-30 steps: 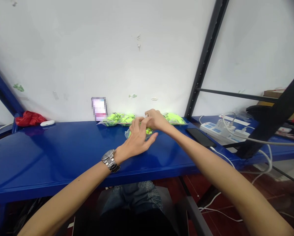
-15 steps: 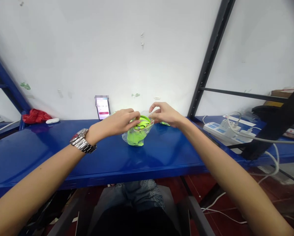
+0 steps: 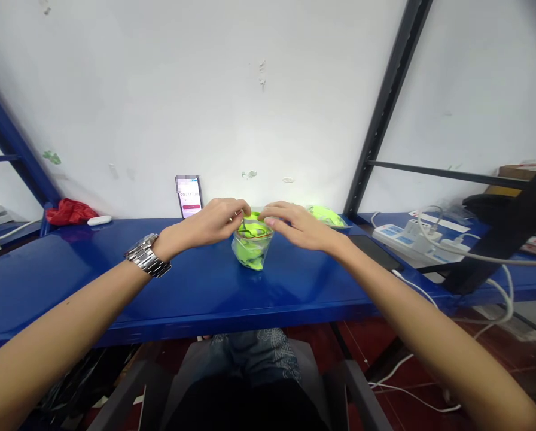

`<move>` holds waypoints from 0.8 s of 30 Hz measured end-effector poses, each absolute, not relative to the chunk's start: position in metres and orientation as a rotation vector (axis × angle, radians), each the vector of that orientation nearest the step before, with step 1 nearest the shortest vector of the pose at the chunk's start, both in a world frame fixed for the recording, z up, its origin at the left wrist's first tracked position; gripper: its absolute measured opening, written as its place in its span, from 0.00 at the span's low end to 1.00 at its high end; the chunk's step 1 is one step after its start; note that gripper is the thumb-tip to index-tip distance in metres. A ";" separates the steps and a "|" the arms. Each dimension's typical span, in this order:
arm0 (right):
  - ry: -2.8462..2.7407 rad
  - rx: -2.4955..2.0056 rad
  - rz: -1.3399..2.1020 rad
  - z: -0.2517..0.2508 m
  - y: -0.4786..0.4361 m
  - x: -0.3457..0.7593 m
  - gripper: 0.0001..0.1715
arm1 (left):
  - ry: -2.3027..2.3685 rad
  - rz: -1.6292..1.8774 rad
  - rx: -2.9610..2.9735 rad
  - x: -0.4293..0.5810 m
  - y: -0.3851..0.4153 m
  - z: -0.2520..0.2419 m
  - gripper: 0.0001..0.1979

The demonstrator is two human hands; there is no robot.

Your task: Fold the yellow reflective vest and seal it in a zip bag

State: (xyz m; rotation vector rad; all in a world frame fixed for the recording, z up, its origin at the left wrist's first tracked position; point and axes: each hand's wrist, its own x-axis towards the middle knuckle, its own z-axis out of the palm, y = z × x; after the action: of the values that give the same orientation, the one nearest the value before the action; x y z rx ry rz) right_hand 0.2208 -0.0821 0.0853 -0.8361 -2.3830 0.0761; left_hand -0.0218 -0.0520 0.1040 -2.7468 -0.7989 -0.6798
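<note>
A clear plastic bag stuffed with neon-green fabric stands upright on the blue shelf. My left hand, with a metal watch on its wrist, pinches the bag's top edge from the left. On the right side of that top edge lies my right hand, its fingers curled down onto the rim. Both hands meet over the bag's mouth. More neon-green packs lie behind my right hand by the wall.
A phone leans against the white wall. A red bag and a white case sit at the far left. A dark phone, a power strip with cables and a black rack post are on the right.
The bag was lifted from lying flat to standing upright nearer to me. Its mouth was held wide apart half a second ago; now both hands have come together over it.
</note>
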 end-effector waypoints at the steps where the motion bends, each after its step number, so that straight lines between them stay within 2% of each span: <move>1: -2.407 -0.861 0.072 0.084 -0.085 0.219 0.18 | -0.804 -0.679 -2.741 -0.021 -0.053 0.105 0.13; 4: -2.469 -1.003 -0.046 0.081 -0.090 0.214 0.28 | -0.845 -0.688 -2.744 -0.020 -0.056 0.109 0.14; 8: -2.563 -1.083 -0.106 0.085 -0.091 0.211 0.20 | -0.928 -0.752 -2.870 -0.021 -0.058 0.111 0.15; 12: -2.637 -1.125 -0.035 0.097 -0.087 0.211 0.19 | -1.006 -0.812 -3.049 -0.020 -0.056 0.113 0.16; 19: -2.563 -1.086 0.046 0.107 -0.079 0.222 0.15 | -0.969 -0.415 -2.996 -0.029 -0.057 0.141 0.12; 24: -2.402 -1.027 0.118 0.107 -0.074 0.227 0.17 | -0.883 -0.335 -2.984 -0.048 -0.056 0.145 0.14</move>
State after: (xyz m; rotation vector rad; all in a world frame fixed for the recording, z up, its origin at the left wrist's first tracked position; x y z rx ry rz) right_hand 0.2267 -0.0736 0.1066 -1.0268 -2.4022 0.1183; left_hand -0.0483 -0.0557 0.1449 -2.9839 -0.8831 -0.3352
